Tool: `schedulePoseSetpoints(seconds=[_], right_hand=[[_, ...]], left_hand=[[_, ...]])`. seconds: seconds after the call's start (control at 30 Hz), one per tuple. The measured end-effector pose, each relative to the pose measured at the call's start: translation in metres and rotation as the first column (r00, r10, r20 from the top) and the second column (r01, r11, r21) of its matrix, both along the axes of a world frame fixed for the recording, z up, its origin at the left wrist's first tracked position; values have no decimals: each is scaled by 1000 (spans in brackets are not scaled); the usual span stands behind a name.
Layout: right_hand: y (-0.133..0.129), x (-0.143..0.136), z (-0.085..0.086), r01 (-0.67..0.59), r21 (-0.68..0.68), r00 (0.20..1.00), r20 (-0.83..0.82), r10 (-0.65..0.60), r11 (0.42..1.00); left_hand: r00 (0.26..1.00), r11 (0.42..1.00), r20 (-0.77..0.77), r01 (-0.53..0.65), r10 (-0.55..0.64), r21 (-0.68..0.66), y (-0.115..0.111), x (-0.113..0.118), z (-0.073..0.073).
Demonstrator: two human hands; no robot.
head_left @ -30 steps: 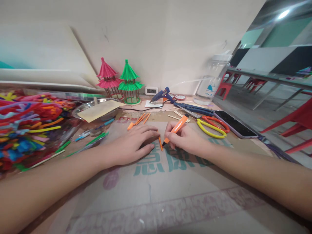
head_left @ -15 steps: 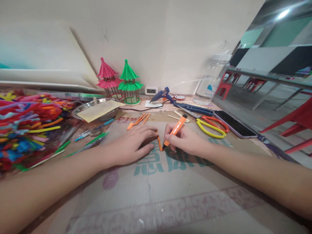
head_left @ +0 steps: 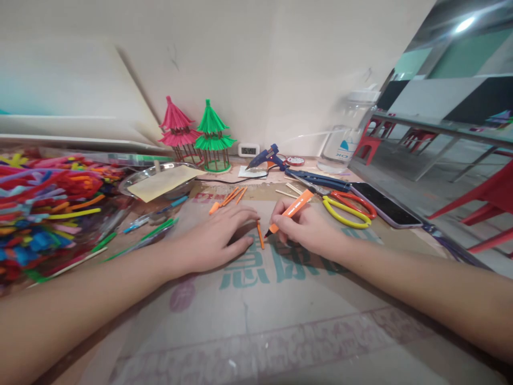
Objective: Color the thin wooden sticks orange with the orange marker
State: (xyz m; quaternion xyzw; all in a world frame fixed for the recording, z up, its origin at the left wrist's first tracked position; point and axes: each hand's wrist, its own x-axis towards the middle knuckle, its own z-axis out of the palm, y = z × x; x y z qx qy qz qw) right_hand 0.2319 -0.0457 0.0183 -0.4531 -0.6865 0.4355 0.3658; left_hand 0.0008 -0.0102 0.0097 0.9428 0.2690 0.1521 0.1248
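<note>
Left hand [head_left: 222, 235]: palm down on the printed sheet [head_left: 192, 331], loosely spread, thumb apart from forefinger. Forefinger tip at the far end of a short orange stick [head_left: 260, 235]; whether it presses on it, cannot tell. The stick lies on the sheet between the two hands, near end pointing toward the wearer.

Right hand [head_left: 294, 224]: thumb and fingers pinch an orange marker [head_left: 296, 206], slanted, dark tip down, just beside the stick's right edge. Tip contact too small to judge.

Beyond the left hand: loose orange sticks [head_left: 232, 197] and an orange cap [head_left: 214, 207] close to the knuckles. Beyond the right hand: a few pale sticks [head_left: 294, 189]. Scissors [head_left: 347, 209] with yellow and red-orange handles to its right, then a phone [head_left: 385, 204], dark screen up.

Back of table [head_left: 310, 165], along the wall: pink model tower [head_left: 178, 128], green model tower [head_left: 214, 139], small clock [head_left: 249, 149], blue glue gun [head_left: 264, 156], clear bottle [head_left: 342, 139].

Left side: metal bowl [head_left: 140, 173] with yellowish card [head_left: 162, 184] across it; heap of coloured pipe cleaners [head_left: 48, 214].
</note>
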Motion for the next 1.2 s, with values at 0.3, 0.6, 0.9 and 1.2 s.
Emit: schedulePoseSetpoints(seconds=[0.3,0.6,0.9,1.2], right_hand=[[6,5,-6,153,156,985,-108,-137,976],[42,46,7,215,400,976,-60,-209,891],[65,60,-23,27,538,725,570,-387,843],[67,61,-21,56,497,708,592,-385,866]], left_hand=[[998,996,-56,-11,16,86,-2,2,5],[968,933,-51,-220,244,285,4,-4,-3],[975,962,-25,-215,223,171,2,-5,-1],[975,952,-3,-217,223,215,5,-5,-5]])
